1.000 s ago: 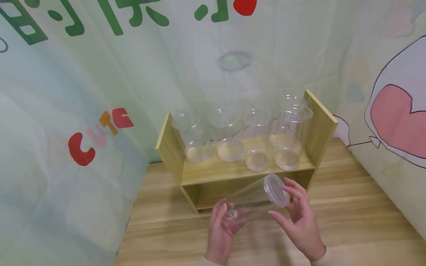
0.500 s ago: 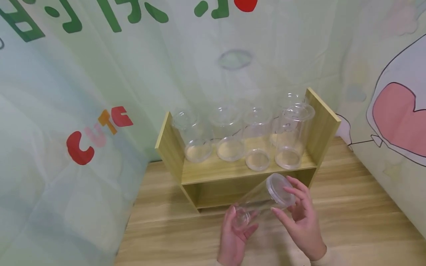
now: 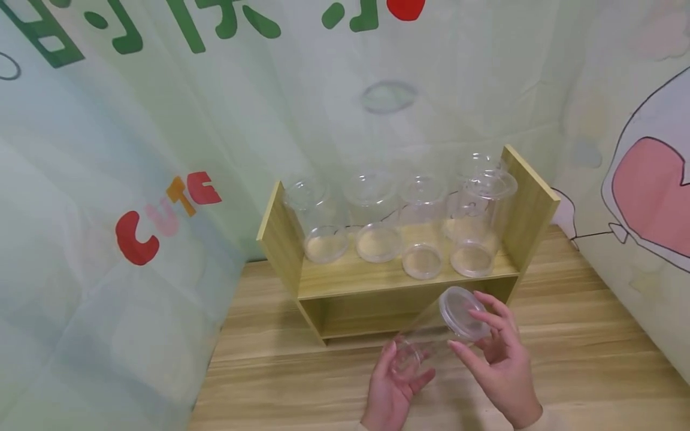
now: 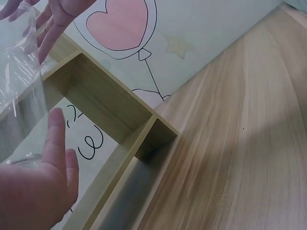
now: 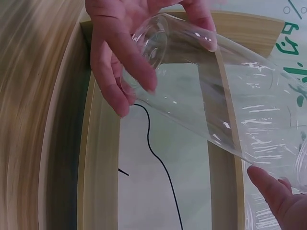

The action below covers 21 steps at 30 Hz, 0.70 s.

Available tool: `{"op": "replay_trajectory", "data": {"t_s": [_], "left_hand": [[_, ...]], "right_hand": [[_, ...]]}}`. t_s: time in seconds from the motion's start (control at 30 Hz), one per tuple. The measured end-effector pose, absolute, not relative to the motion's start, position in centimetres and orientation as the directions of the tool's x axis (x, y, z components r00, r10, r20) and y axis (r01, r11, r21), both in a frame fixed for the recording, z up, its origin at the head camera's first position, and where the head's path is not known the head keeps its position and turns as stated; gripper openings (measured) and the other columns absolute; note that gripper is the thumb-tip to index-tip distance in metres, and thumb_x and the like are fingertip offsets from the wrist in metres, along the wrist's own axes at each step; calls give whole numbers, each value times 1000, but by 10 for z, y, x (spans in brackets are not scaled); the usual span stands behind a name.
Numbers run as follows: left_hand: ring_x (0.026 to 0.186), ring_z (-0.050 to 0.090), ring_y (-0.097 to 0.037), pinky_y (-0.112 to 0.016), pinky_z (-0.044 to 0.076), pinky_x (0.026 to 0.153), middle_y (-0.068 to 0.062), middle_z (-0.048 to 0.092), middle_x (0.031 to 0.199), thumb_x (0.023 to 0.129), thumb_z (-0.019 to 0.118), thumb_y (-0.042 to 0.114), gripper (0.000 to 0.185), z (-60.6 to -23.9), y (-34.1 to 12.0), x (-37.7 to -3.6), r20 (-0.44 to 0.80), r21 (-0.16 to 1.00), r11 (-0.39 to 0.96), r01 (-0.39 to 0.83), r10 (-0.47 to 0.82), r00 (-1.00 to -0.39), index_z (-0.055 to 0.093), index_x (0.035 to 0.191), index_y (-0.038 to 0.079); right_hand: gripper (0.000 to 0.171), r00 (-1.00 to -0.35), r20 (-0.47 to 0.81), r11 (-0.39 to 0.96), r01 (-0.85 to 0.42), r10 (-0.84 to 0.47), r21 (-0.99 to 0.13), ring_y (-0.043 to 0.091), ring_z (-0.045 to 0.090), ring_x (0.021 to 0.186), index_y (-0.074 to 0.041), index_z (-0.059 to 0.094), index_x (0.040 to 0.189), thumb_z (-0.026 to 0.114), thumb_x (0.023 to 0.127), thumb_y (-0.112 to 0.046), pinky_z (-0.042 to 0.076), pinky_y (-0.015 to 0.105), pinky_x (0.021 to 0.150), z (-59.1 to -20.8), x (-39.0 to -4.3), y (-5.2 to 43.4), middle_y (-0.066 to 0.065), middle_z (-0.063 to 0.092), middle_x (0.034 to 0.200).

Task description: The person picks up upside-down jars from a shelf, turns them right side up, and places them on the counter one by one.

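Observation:
A clear plastic jar (image 3: pixel 428 332) is tilted in front of the shelf, its lidded end up and to the right. My left hand (image 3: pixel 389 389) holds it around the base, with thumb and fingers on opposite sides. At the other end, my right hand (image 3: pixel 507 365) grips the frosted-looking lid (image 3: pixel 465 313), the thumb at its lower edge and the fingers over its far side. The right wrist view shows the see-through jar (image 5: pixel 206 96) empty, with my right thumb (image 5: pixel 273 191) near the lid end. Part of the jar is cut off in the left wrist view.
Behind the hands stands a two-level wooden shelf (image 3: pixel 345 287). Its upper board bears several clear jars, including a front right one (image 3: pixel 474 227) and a left one (image 3: pixel 323 224). The wood-grain table (image 3: pixel 269 383) meets printed cloth walls (image 3: pixel 302 90) at the back and sides.
My left hand has moved to the right with the jar's base, so the jar stands steeper. The right hand and lid have shifted slightly right and down. The view has shifted slightly.

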<state>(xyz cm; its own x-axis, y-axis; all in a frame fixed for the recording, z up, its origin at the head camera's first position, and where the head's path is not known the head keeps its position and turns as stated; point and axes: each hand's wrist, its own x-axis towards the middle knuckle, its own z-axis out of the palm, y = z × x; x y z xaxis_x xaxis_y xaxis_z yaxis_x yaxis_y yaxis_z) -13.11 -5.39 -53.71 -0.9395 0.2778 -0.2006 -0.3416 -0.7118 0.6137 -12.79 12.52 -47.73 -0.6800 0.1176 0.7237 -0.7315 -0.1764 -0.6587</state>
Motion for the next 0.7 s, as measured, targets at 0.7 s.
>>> {"op": "replay_trajectory", "data": {"t_s": [0.7], "left_hand": [[116,53,-26,-50,53,88,-8,52,126,101,52,21,28,-536,-60,-133,-157,714,-612,-341,334,-929,49,128,14]], "right_hand": [[59,-676,733,-121,-736,79,-666,31,43,129,24,47,120,73,66,29,51,30,91,-469,-123,134,34,29,143]]}}
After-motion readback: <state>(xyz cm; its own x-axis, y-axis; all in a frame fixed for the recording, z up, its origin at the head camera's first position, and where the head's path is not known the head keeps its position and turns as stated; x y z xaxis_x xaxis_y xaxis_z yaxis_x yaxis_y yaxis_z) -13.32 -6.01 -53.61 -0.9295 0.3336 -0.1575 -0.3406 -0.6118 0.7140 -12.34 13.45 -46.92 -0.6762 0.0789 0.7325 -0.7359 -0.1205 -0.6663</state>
